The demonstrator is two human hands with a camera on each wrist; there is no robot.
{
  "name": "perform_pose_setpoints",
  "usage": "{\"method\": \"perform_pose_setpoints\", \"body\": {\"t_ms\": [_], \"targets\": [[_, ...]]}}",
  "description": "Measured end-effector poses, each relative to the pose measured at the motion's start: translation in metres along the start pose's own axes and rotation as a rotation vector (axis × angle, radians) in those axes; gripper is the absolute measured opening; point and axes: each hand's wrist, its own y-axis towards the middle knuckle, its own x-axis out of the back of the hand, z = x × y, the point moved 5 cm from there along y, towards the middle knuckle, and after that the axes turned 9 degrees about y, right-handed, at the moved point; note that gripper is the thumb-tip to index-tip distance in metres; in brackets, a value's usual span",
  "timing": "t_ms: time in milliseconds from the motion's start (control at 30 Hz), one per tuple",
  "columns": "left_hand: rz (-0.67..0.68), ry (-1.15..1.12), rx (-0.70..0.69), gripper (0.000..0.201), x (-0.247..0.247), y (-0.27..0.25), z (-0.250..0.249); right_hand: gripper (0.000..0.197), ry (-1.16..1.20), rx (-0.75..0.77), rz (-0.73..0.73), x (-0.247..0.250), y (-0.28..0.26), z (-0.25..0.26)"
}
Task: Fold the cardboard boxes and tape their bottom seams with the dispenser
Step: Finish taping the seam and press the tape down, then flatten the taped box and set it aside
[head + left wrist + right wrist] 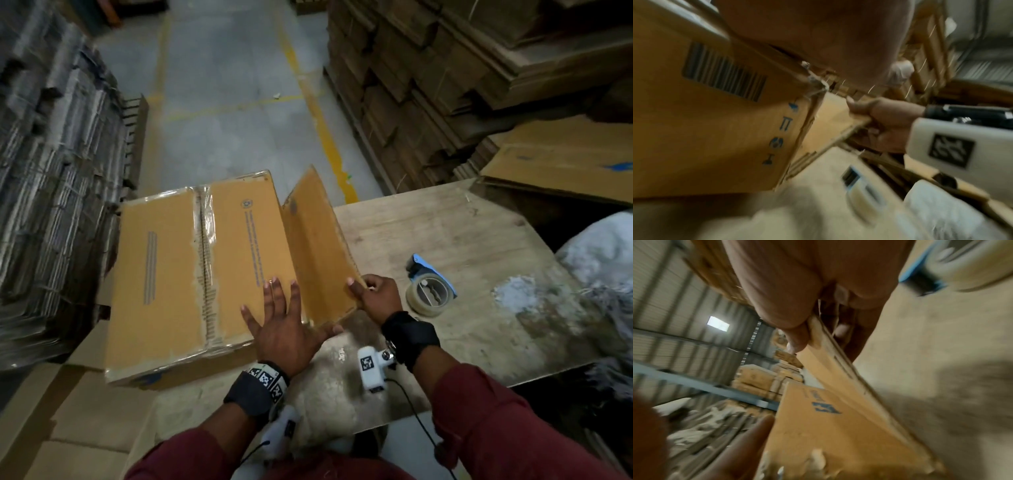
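Note:
A brown cardboard box [191,274] lies at the left edge of the wooden table [462,233], its top seam covered by clear tape. My left hand [284,318] presses flat on the box near its right edge, fingers spread. A raised side flap [318,246] stands at the box's right. My right hand [370,294] pinches that flap's near corner; the right wrist view shows my thumb [795,337] on the flap [838,373]. The box side [715,129] carries a barcode. A blue tape dispenser [430,287] with a clear roll lies just right of my right hand.
Bundles of flat cardboard [51,171] are stacked at the left and more stacks [445,68] at the back right. A flat box [565,161] lies beyond the table's far right. A white sack [603,253] sits at the right. Grey floor with yellow lines [318,113] runs ahead.

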Motion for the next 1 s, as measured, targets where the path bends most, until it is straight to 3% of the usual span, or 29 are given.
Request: {"method": "perform_pose_setpoints", "body": {"t_ms": [100,233,467,567,733,800,867,1000], "targets": [[-0.107,-0.076,0.029,0.134,0.043,0.003,-0.014,0.042,0.066,0.185,0.002,-0.008,-0.001,0.077],[-0.318,-0.293,0.063,0.126,0.117,0.011,-0.023,0.080,0.101,0.382,-0.041,0.006,0.016,0.188],[-0.607,-0.724,-0.018,0.117,0.190,0.024,0.000,0.042,0.077,0.675,-0.019,0.015,-0.003,0.357],[-0.708,-0.880,-0.025,0.120,0.201,0.019,0.018,0.039,0.044,0.780,0.048,-0.005,-0.024,0.413],[-0.304,-0.940,0.116,0.133,0.178,0.017,0.039,0.056,0.028,0.895,0.113,-0.049,-0.047,0.442],[-0.242,-0.947,0.184,0.131,0.176,0.012,0.055,0.054,0.019,0.906,0.134,-0.069,-0.058,0.436],[-0.309,-0.966,0.215,0.132,0.183,0.001,0.077,0.057,0.071,0.882,0.181,-0.090,-0.068,0.425],[-0.583,-0.999,0.149,0.126,0.221,-0.034,0.125,0.064,0.127,0.805,0.283,-0.143,-0.091,0.386]]}}
